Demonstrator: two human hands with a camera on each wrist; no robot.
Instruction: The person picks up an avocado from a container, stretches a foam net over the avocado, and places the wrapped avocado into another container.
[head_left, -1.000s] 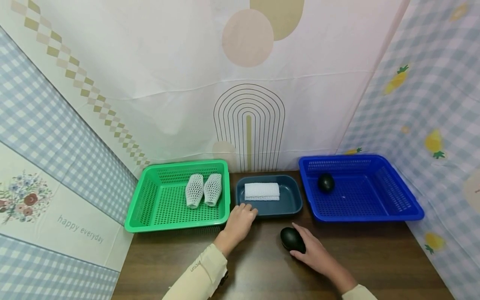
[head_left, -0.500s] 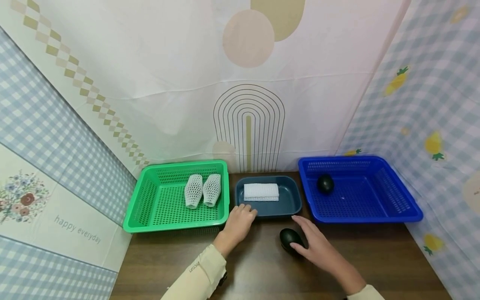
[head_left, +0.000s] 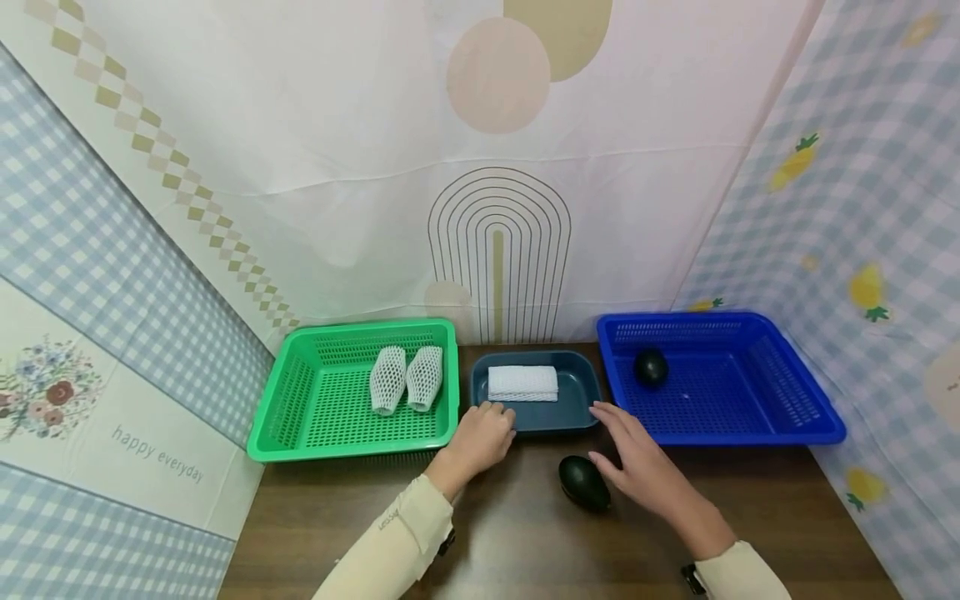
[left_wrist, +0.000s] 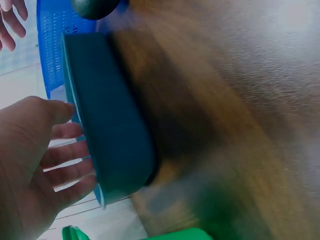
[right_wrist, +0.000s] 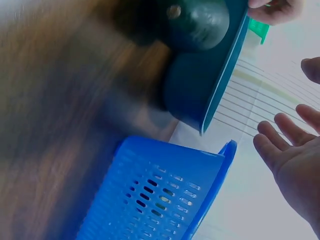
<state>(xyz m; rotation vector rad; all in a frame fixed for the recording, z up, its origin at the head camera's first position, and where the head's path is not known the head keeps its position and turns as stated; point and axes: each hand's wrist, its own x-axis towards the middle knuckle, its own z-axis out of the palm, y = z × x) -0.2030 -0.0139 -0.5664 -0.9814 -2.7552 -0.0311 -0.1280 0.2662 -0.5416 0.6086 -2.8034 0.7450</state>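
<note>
A dark green avocado (head_left: pixel 584 483) lies on the table, its stem end visible in the right wrist view (right_wrist: pixel 195 22). My right hand (head_left: pixel 643 467) hovers just beyond and to the right of it, with spread fingers and nothing held. My left hand (head_left: pixel 480 437) is at the front left corner of a dark teal tray (head_left: pixel 577 417), its loosely bent fingers at the rim in the left wrist view. Whether they touch the rim I cannot tell. Inside the tray lies a flat stack of white foam net (head_left: pixel 522 383).
On the left, a green basket (head_left: pixel 300 454) holds two plump white foam-net sleeves (head_left: pixel 407 380); their contents are unclear. A blue basket (head_left: pixel 738 437) on the right holds another avocado (head_left: pixel 651 367). Patterned cloth (head_left: pixel 345 233) hangs behind the wooden table (head_left: pixel 510 542).
My right hand has let go of the avocado and moved away from it, towards the tray's right corner. The avocado stays on the table. My left hand has barely moved.
</note>
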